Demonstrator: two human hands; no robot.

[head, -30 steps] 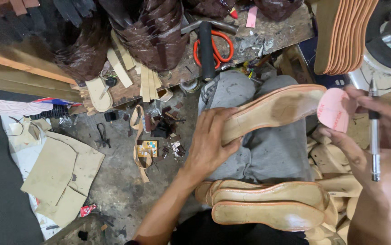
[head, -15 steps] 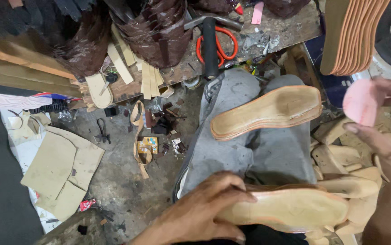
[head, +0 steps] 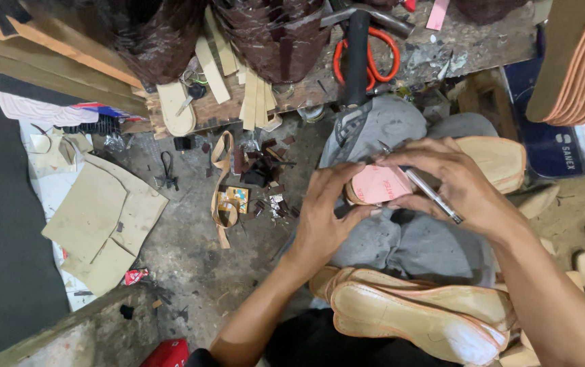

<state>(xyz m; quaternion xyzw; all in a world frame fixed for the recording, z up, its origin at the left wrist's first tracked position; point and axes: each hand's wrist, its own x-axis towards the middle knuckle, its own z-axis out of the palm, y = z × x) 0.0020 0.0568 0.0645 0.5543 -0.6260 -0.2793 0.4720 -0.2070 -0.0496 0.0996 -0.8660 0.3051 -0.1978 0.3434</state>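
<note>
Two hands, left hand (head: 326,211) and right hand (head: 452,180), clamp fingers on one pink oval paper pattern (head: 381,183) atop one tan shoe sole (head: 496,160), right also gripping one silver pen (head: 432,194).

Orange-handled scissors (head: 367,58) on the cluttered bench (head: 469,44), a dark hammer handle (head: 356,47) lying across them. Tan strips (head: 255,98) hang off the bench edge, a sole-shaped cutout (head: 175,109) beside them. Dark leather pieces (head: 272,34) heaped at top. Cardboard patterns (head: 102,221) flat on the concrete floor (head: 197,265), left. Leather strap loop (head: 222,183) and dark scraps (head: 262,170) mid-floor. Stack of soles (head: 581,61) top right. More soles (head: 421,316) piled on the lap.
</note>
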